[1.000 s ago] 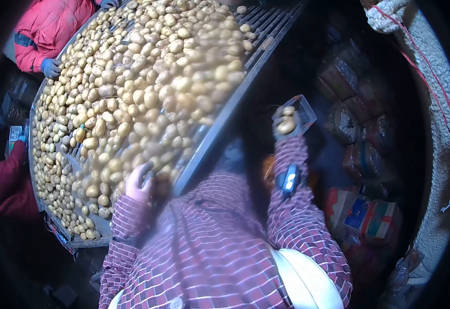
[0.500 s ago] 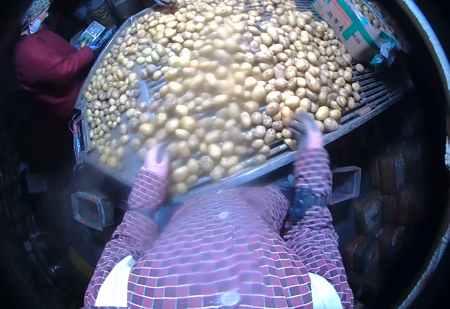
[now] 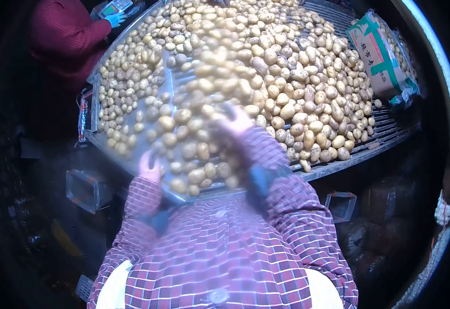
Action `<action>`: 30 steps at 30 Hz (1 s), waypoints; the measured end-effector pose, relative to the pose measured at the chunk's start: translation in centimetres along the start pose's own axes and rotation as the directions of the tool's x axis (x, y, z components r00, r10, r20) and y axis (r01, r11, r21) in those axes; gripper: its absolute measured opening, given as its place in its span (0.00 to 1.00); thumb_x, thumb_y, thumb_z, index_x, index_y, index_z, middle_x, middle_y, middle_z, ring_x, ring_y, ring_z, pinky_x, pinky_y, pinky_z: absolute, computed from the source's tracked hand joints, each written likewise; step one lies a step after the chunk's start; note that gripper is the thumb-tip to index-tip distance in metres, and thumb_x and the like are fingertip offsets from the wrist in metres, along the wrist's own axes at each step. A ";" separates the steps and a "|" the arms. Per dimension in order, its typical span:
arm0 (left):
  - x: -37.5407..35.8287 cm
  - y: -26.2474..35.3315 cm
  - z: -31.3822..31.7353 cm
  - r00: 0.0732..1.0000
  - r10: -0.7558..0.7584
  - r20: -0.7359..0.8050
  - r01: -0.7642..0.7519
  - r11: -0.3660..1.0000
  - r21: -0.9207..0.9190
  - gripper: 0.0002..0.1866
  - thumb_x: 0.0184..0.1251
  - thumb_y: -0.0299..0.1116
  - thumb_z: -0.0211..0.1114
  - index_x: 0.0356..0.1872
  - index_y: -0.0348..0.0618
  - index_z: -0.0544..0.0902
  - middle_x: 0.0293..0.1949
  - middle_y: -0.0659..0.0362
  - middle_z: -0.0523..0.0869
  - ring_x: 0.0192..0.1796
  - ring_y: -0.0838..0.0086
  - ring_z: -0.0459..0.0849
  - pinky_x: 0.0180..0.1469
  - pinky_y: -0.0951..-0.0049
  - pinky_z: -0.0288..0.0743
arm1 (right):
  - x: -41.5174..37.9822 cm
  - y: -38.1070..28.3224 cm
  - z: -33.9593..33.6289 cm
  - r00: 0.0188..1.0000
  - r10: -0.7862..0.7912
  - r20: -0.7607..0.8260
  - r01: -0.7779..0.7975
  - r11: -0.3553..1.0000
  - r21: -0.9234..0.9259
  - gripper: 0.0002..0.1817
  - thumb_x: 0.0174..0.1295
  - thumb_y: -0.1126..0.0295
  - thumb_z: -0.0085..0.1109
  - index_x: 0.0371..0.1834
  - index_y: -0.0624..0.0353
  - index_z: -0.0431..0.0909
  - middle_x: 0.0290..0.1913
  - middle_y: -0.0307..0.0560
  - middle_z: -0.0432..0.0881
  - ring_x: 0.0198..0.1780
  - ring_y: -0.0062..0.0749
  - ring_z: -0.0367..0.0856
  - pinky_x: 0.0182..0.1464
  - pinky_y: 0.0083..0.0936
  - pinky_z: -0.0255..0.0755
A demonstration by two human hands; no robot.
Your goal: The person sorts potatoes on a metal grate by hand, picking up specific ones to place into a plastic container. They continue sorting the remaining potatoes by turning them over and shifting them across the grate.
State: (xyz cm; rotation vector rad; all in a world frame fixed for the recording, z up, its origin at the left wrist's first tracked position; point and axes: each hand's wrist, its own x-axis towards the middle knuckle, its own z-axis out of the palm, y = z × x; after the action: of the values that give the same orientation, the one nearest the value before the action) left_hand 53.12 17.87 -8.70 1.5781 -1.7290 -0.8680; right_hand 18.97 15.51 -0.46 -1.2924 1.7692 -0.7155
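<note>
The left hand grips the near-left edge of a clear plastic bag of potatoes, fingers curled shut on it. The right hand lies on the bag's far right side, blurred; I cannot tell how its fingers sit. Beyond them, loose potatoes cover the tabletop, a cardboard box at the far right.

One camera on the person's head looks forward and down, close over the checked sleeves, onto the table full of potatoes, with dark round edges all around the view.
</note>
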 end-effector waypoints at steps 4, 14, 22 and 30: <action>1.6 3.9 0.6 0.991 0.116 0.070 -0.115 0.993 -0.030 0.14 0.62 0.21 0.62 0.48 0.38 0.84 0.46 0.54 0.86 0.50 0.66 0.84 0.57 0.68 0.75 | -3.3 7.3 -7.4 0.993 0.100 -0.058 0.047 0.107 0.993 0.26 0.59 0.66 0.57 0.63 0.56 0.71 0.56 0.57 0.77 0.51 0.47 0.80 0.52 0.43 0.80; 6.3 18.2 16.6 0.678 0.265 0.686 -0.548 0.804 0.231 0.28 0.55 0.46 0.70 0.55 0.43 0.78 0.51 0.50 0.82 0.58 0.54 0.76 0.64 0.52 0.65 | -16.0 12.5 -4.8 0.932 0.324 0.162 -0.105 -0.186 0.977 0.26 0.61 0.48 0.59 0.51 0.60 0.78 0.40 0.56 0.82 0.36 0.49 0.82 0.36 0.44 0.80; 3.1 19.7 14.4 0.756 0.450 0.475 -0.475 0.877 -0.075 0.24 0.52 0.41 0.71 0.50 0.46 0.80 0.47 0.49 0.83 0.53 0.52 0.79 0.58 0.55 0.72 | -16.8 7.4 -0.5 0.954 0.250 0.165 -0.193 0.092 0.977 0.28 0.65 0.56 0.54 0.66 0.60 0.69 0.52 0.57 0.80 0.47 0.44 0.83 0.43 0.35 0.82; -1.4 20.0 13.8 0.297 0.699 0.651 -0.580 0.673 -0.459 0.26 0.58 0.40 0.65 0.58 0.43 0.78 0.56 0.45 0.80 0.59 0.47 0.76 0.64 0.51 0.69 | -20.3 13.3 -2.3 0.995 -0.101 -0.016 -0.004 -0.198 0.980 0.30 0.63 0.50 0.59 0.65 0.51 0.71 0.56 0.52 0.78 0.50 0.43 0.81 0.41 0.41 0.81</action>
State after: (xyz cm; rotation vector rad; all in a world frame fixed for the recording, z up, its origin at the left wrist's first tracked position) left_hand 30.44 21.26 -0.49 0.1535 -2.5532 -1.2905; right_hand 13.43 38.88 -4.46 -0.1047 0.4313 -1.6244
